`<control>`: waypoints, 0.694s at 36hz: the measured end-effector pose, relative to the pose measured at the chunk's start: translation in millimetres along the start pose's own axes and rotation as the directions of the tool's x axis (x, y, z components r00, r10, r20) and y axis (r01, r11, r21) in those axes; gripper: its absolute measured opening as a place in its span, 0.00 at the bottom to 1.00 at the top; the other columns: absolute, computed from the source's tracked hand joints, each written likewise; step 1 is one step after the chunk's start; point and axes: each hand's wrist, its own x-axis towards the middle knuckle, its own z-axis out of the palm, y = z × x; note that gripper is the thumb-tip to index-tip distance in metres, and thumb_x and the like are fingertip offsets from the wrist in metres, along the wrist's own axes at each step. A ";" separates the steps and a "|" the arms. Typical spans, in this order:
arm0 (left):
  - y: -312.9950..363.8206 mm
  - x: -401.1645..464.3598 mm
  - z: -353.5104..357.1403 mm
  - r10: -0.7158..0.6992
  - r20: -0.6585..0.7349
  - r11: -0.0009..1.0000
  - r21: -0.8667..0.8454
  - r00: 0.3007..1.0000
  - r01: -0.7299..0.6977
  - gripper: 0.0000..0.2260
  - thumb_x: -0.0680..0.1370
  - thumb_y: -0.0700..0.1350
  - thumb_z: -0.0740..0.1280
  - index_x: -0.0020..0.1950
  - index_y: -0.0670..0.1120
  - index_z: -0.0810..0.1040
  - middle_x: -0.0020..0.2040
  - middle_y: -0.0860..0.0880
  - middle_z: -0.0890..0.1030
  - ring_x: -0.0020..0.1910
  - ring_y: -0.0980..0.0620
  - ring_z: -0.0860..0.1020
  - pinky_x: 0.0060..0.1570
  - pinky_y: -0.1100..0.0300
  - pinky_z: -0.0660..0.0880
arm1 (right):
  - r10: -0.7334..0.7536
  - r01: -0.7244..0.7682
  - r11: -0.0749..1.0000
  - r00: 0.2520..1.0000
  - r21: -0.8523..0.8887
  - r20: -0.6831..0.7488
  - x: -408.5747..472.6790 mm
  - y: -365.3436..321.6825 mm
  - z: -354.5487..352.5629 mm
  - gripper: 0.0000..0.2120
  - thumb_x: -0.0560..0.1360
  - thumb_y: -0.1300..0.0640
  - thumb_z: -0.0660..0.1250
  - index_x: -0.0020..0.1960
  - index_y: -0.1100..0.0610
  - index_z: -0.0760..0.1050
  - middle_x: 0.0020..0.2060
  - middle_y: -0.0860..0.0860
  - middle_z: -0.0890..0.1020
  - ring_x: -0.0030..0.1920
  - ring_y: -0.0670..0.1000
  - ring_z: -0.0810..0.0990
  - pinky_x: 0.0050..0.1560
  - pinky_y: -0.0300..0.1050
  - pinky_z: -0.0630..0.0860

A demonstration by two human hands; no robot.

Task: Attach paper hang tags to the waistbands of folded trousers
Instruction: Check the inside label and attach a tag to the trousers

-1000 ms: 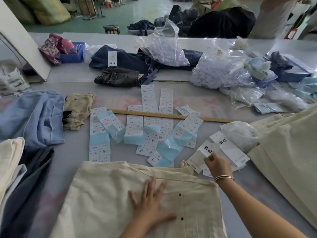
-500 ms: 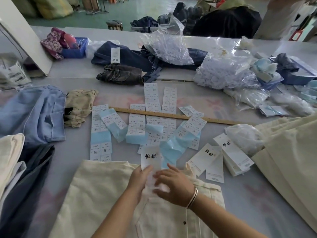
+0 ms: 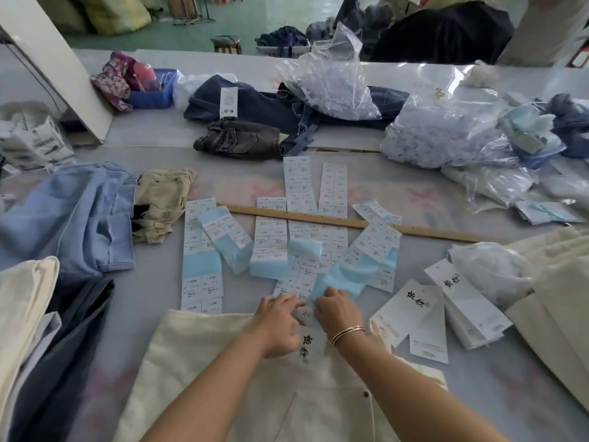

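tag (image 3: 306, 344): top hidden under both hands
fingertips (image 3: 299, 304): blurred, grip unclear
trousers (image 3: 204, 362): cut off at bottom edge
sticker (image 3: 301, 189) print: too small to read

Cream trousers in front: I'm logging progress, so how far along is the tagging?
Done: a white hang tag lies on the cream folded trousers. In hand: left hand and right hand work at the sticker sheets. Left: spare white hang tags and unattached tag.
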 end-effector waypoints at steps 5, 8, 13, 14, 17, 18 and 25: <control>-8.1 27.5 -25.6 0.164 0.133 0.953 0.234 0.978 -0.191 0.15 0.73 0.51 0.64 0.50 0.45 0.84 0.79 0.54 0.52 0.77 0.54 0.46 0.74 0.47 0.40 | -0.009 0.009 1.000 0.998 -0.006 -0.061 -1.1 -0.3 4.3 0.14 0.80 0.54 0.56 0.58 0.55 0.77 0.56 0.52 0.77 0.58 0.54 0.73 0.54 0.48 0.72; -3.5 42.9 -37.2 0.209 0.167 0.920 0.300 0.963 -0.252 0.15 0.73 0.50 0.63 0.52 0.45 0.84 0.79 0.55 0.52 0.78 0.54 0.47 0.73 0.47 0.40 | -0.047 0.046 0.999 0.997 -0.027 -0.069 -1.1 5.3 7.9 0.15 0.81 0.50 0.55 0.61 0.52 0.75 0.58 0.50 0.76 0.60 0.53 0.72 0.55 0.47 0.71; -4.0 53.2 -40.9 0.144 0.298 0.904 0.349 0.944 -0.248 0.18 0.75 0.51 0.62 0.60 0.46 0.81 0.79 0.54 0.54 0.78 0.53 0.48 0.74 0.45 0.41 | -0.120 0.121 0.993 0.987 0.007 -0.110 -2.1 18.7 11.0 0.14 0.80 0.50 0.57 0.64 0.47 0.74 0.59 0.47 0.79 0.58 0.54 0.74 0.53 0.46 0.73; -4.9 54.0 -40.4 0.127 0.321 0.908 0.343 0.939 -0.240 0.18 0.75 0.51 0.62 0.60 0.46 0.81 0.79 0.55 0.53 0.78 0.53 0.48 0.74 0.44 0.41 | -0.126 0.131 0.991 0.985 0.035 -0.118 -1.7 20.7 10.4 0.14 0.80 0.51 0.59 0.63 0.48 0.75 0.59 0.48 0.79 0.58 0.54 0.74 0.52 0.46 0.73; -5.6 56.5 -38.0 0.090 0.354 0.918 0.332 0.931 -0.215 0.18 0.76 0.52 0.61 0.62 0.47 0.81 0.80 0.56 0.49 0.78 0.53 0.46 0.73 0.44 0.39 | -0.118 0.125 0.990 0.988 0.067 -0.100 2.4 22.2 7.6 0.15 0.79 0.52 0.60 0.64 0.50 0.76 0.61 0.49 0.78 0.60 0.55 0.73 0.55 0.46 0.73; -5.5 57.6 -37.2 0.084 0.360 0.919 0.333 0.929 -0.212 0.19 0.76 0.52 0.61 0.63 0.48 0.80 0.80 0.56 0.48 0.78 0.53 0.45 0.73 0.43 0.38 | -0.100 0.105 0.992 0.992 0.066 -0.080 4.2 21.3 6.5 0.16 0.79 0.52 0.60 0.66 0.51 0.73 0.63 0.49 0.76 0.62 0.54 0.71 0.57 0.47 0.72; -10.2 62.7 -29.0 0.074 0.330 0.949 0.266 0.941 -0.168 0.18 0.74 0.51 0.63 0.62 0.53 0.80 0.80 0.57 0.46 0.78 0.52 0.41 0.72 0.43 0.36 | 0.060 -0.053 0.995 0.994 0.086 -0.091 10.2 7.4 7.3 0.15 0.79 0.49 0.58 0.61 0.51 0.76 0.59 0.49 0.74 0.62 0.52 0.69 0.62 0.46 0.66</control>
